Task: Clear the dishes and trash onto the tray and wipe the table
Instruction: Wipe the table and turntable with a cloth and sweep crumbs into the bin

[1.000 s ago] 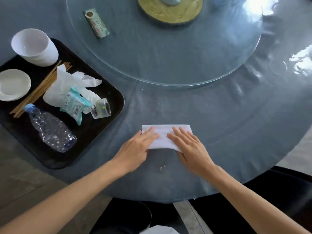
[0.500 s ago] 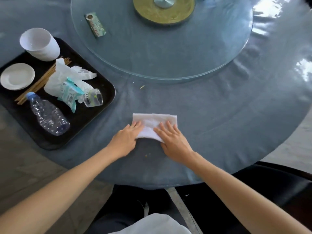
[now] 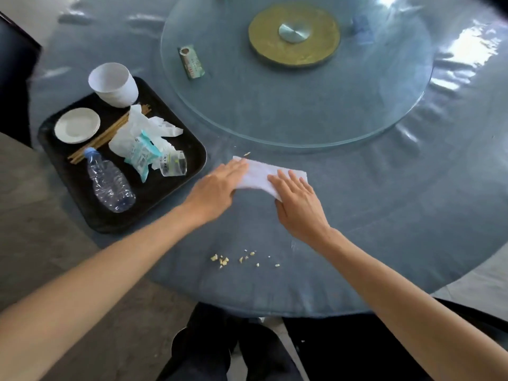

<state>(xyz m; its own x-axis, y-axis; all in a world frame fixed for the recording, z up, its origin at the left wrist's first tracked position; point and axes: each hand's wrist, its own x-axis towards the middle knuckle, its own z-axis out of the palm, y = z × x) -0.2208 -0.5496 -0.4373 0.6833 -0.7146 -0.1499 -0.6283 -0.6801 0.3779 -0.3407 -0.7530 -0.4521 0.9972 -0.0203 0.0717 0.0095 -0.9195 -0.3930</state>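
Note:
A folded white cloth (image 3: 261,176) lies flat on the blue round table (image 3: 384,215). My left hand (image 3: 217,189) presses its left end and my right hand (image 3: 295,199) presses its right end, fingers flat and spread. Crumbs (image 3: 222,259) lie scattered near the table's front edge, and one crumb (image 3: 246,154) sits just beyond the cloth. The black tray (image 3: 154,193) at the left holds a white bowl (image 3: 114,85), a small white plate (image 3: 77,125), chopsticks (image 3: 107,137), crumpled tissue (image 3: 143,125), a teal wrapper (image 3: 141,155), a small plastic cup (image 3: 174,167) and a plastic bottle (image 3: 110,185).
A glass turntable (image 3: 275,119) with a gold hub (image 3: 294,37) fills the table's middle; a small green packet (image 3: 192,61) lies on its left part. A dark chair (image 3: 13,64) stands at the far left, another chair (image 3: 371,353) below the table's front edge.
Both hands slid the cloth away from the table's front edge toward the turntable. Crumbs now show behind the hands near the front edge. My view pulled back.

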